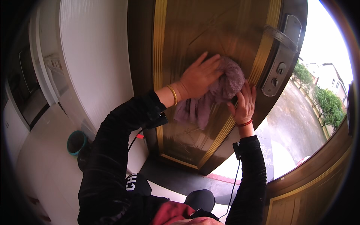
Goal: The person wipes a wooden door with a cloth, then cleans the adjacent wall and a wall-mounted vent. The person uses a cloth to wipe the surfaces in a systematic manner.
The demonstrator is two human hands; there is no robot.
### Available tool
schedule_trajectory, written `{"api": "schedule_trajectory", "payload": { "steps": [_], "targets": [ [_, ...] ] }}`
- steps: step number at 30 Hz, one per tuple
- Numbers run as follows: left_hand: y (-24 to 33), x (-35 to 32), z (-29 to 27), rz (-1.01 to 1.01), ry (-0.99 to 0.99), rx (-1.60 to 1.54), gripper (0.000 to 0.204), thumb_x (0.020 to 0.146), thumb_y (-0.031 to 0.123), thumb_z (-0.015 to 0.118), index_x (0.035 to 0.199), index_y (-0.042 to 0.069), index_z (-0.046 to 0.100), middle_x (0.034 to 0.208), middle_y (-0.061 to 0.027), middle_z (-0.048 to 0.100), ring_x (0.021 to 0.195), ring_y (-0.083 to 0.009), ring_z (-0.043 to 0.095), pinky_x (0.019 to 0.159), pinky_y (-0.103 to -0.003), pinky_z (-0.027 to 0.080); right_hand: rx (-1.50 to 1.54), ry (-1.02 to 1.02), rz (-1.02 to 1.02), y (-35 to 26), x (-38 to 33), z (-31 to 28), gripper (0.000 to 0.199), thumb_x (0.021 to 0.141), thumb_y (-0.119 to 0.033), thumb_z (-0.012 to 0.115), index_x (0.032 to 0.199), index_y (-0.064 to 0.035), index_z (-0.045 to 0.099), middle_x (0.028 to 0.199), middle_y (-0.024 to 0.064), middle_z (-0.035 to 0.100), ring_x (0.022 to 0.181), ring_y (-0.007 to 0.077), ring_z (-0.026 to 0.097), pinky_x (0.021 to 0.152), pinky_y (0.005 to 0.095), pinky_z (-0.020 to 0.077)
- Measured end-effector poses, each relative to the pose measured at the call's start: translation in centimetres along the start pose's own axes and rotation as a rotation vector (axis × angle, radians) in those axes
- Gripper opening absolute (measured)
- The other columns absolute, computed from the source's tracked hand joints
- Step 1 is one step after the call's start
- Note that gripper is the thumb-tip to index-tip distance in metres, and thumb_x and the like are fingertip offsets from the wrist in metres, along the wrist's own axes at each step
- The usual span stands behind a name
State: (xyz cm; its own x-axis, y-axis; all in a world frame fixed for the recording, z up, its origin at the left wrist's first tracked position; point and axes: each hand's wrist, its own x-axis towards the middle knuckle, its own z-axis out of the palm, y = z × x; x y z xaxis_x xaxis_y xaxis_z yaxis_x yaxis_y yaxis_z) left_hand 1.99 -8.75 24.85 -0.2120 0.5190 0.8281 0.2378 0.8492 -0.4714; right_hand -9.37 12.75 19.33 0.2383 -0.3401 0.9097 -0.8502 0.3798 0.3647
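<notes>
Cloth (221, 84) (mauve, bunched) under flat left hand (198, 77), right hand (243, 105) pinching its edge against door (210, 30).

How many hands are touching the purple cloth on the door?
2. The left hand presses flat on the purple cloth against the brown door. The right hand touches the cloth's lower right edge, below the silver door handle.

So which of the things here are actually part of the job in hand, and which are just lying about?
In use:
- crumpled mauve cloth, pressed flat by the left hand
- brown wooden door with gold trim
- right hand, touching the cloth's lower edge

Lying about:
- silver lever door handle
- teal round bucket on the floor
</notes>
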Motion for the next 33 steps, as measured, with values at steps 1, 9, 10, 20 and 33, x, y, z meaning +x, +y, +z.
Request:
{"api": "schedule_trajectory", "payload": {
  "steps": [1,9,10,20,33],
  "targets": [
    [-0.7,0.7,-0.4,0.005,0.012,0.039,0.047,0.069,0.011,0.061,0.115,0.004,0.061,0.134,-0.0176,0.051,0.137,-0.0326,0.037,0.113,-0.054,0.023,-0.006,-0.020,0.022,0.0,0.0,-0.1,0.047,0.088,-0.039,0.060,0.119,-0.0033,0.057,0.132,0.0163,0.054,0.131,0.0358,0.045,0.110,0.0537,0.0277],
    [-8.6,7.6,-4.7,-0.029,0.146,0.294,0.050,0.067,0.009,0.061,0.118,0.009,0.062,0.133,-0.0156,0.053,0.135,-0.0326,0.039,0.113,-0.057,0.022,-0.079,-0.097,0.065,-0.5,0.4,-0.7,0.056,0.086,-0.038,0.061,0.132,-0.0064,0.052,0.141,0.0129,0.049,0.136,0.0329,0.039,0.114,0.0519,0.0214],
    [-9.5,8.5,-5.3,-0.032,0.173,0.306,0.051,0.067,0.009,0.061,0.117,0.009,0.062,0.133,-0.0153,0.053,0.135,-0.0327,0.039,0.113,-0.057,0.022,-0.079,-0.103,0.070,-0.6,0.4,-0.7,0.057,0.086,-0.038,0.062,0.132,-0.0065,0.052,0.141,0.0129,0.049,0.136,0.0327,0.039,0.114,0.0519,0.0211],
    [-8.1,15.1,-3.4,-0.051,0.418,0.099,0.034,0.078,0.010,0.056,0.111,0.006,0.065,0.128,-0.0149,0.056,0.128,-0.0359,0.044,0.111,-0.055,0.026,-0.008,0.008,0.069,0.0,-0.2,-0.1,0.053,0.091,-0.028,0.050,0.135,0.0013,0.045,0.142,0.0212,0.045,0.135,0.0404,0.037,0.113,0.0509,0.0246],
    [4.7,-2.2,3.5,0.187,-0.102,-0.059,0.026,0.080,0.020,0.058,0.101,0.009,0.067,0.132,-0.0117,0.056,0.131,-0.0255,0.046,0.113,-0.052,0.028,0.294,0.177,0.224,-0.6,-0.1,-1.5,0.072,0.088,-0.043,0.060,0.141,0.0011,0.038,0.146,0.0259,0.036,0.136,0.0442,0.033,0.111,0.0476,0.0298]
  ]
}}
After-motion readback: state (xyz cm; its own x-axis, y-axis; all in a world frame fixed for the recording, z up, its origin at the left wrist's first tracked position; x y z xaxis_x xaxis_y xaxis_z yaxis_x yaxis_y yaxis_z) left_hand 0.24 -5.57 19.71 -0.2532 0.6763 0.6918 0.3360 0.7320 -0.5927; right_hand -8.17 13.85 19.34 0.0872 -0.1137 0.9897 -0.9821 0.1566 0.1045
